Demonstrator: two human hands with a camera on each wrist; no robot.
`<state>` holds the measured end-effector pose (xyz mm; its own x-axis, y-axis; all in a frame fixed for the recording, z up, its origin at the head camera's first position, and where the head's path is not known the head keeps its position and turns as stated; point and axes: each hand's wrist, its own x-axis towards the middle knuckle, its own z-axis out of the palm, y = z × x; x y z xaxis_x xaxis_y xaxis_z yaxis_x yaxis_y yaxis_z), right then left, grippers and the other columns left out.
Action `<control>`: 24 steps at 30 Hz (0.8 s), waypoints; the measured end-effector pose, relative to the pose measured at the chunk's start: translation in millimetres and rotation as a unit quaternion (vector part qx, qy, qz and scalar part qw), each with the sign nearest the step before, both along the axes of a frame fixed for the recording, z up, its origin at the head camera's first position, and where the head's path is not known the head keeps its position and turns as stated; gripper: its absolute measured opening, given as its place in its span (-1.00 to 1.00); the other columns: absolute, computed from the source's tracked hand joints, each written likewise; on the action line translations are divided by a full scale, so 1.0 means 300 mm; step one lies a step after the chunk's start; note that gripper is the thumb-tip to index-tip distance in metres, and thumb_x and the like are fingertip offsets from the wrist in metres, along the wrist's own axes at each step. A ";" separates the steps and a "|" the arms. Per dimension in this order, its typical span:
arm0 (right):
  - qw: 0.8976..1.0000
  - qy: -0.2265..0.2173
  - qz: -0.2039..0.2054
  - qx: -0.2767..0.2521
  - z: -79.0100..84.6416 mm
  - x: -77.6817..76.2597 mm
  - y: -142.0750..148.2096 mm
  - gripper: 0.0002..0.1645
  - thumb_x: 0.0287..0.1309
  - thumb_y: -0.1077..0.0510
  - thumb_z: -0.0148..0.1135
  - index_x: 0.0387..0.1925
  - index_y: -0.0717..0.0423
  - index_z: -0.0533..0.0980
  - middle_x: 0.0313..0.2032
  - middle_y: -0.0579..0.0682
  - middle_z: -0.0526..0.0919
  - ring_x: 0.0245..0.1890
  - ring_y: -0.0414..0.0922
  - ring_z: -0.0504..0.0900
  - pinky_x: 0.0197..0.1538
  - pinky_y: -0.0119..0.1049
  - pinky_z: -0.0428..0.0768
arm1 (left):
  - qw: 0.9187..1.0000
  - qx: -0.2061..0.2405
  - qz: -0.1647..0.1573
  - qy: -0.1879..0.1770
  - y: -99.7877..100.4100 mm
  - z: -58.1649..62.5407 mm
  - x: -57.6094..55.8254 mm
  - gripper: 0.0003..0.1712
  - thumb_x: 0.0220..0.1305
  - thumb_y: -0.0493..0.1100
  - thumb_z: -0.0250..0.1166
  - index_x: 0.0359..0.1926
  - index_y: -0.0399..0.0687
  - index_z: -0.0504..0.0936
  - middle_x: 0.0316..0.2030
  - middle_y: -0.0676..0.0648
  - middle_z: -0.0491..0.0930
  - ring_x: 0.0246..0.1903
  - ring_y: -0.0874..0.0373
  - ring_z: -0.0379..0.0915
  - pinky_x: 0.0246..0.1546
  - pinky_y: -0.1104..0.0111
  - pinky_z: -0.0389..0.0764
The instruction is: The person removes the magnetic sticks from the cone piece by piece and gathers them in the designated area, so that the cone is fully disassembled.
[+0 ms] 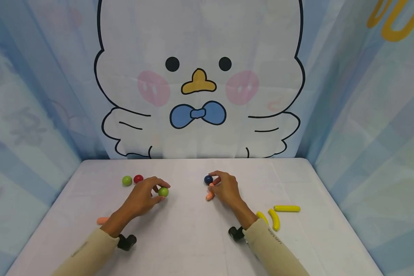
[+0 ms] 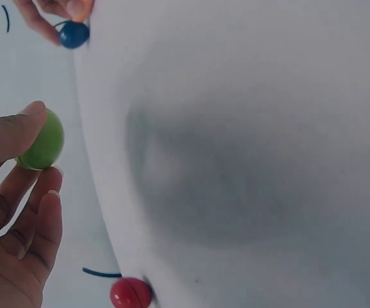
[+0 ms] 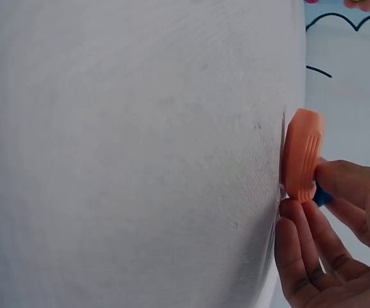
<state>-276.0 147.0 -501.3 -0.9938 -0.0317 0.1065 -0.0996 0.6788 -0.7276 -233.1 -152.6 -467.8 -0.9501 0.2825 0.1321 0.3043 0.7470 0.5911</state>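
Observation:
My left hand (image 1: 142, 197) pinches a small green ball (image 1: 163, 192) between thumb and fingertips, held up over the white table. In the left wrist view the green ball (image 2: 45, 142) shows smooth and glossy. Fingers of my right hand (image 1: 229, 189) are bent around a dark blue ball (image 1: 208, 179), index finger at its top. Just in front of that ball lies a salmon-orange ridged piece (image 1: 210, 196), close by the right thumb. In the right wrist view this orange piece (image 3: 304, 154) hides most of the blue ball (image 3: 322, 195).
Behind the left hand sit another green ball (image 1: 127, 181) and a red ball (image 1: 138, 179). An orange piece (image 1: 102, 220) is partly hidden by the left forearm. Near the right forearm lie a straight yellow stick (image 1: 287, 208) and two curved yellow pieces (image 1: 274, 219). A printed curtain (image 1: 200, 138) stands behind the table.

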 end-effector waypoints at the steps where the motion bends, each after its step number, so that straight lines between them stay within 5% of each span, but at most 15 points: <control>1: 1.000 0.002 0.000 0.000 -0.001 -0.001 0.000 -0.45 0.16 0.26 0.57 0.19 -0.03 0.70 -0.27 0.01 0.77 -0.24 -0.07 0.62 -0.25 -0.27 0.50 | 1.000 0.001 0.002 0.001 -0.013 0.000 0.001 -0.55 0.18 -0.35 0.58 0.09 0.05 0.76 0.01 0.02 0.73 -0.07 0.11 0.60 -0.13 0.37 0.61; 16: 1.000 0.001 0.000 0.003 -0.008 -0.007 0.002 -0.46 0.16 0.25 0.57 0.19 -0.06 0.70 -0.28 -0.02 0.75 -0.26 -0.09 0.61 -0.27 -0.29 0.51 | 0.999 -0.008 0.051 0.007 -0.201 0.005 0.022 -0.55 0.19 -0.37 0.56 0.11 -0.07 0.75 0.01 -0.13 0.71 -0.07 -0.01 0.60 -0.21 0.39 0.60; 24: 1.000 -0.001 -0.001 -0.002 -0.008 -0.006 0.000 -0.46 0.16 0.25 0.56 0.19 -0.06 0.69 -0.26 0.01 0.76 -0.24 -0.08 0.62 -0.25 -0.29 0.52 | 0.995 -0.039 0.088 -0.002 -0.308 -0.007 0.017 -0.55 0.23 -0.35 0.53 0.15 -0.15 0.72 0.11 -0.30 0.67 -0.05 -0.14 0.61 -0.05 -0.01 0.72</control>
<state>-277.9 147.0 -503.6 -0.9941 -0.0301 0.1044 -0.0972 0.6762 -0.7302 -227.9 -245.1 -470.1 -0.9863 0.1210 0.1125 0.1626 0.8326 0.5294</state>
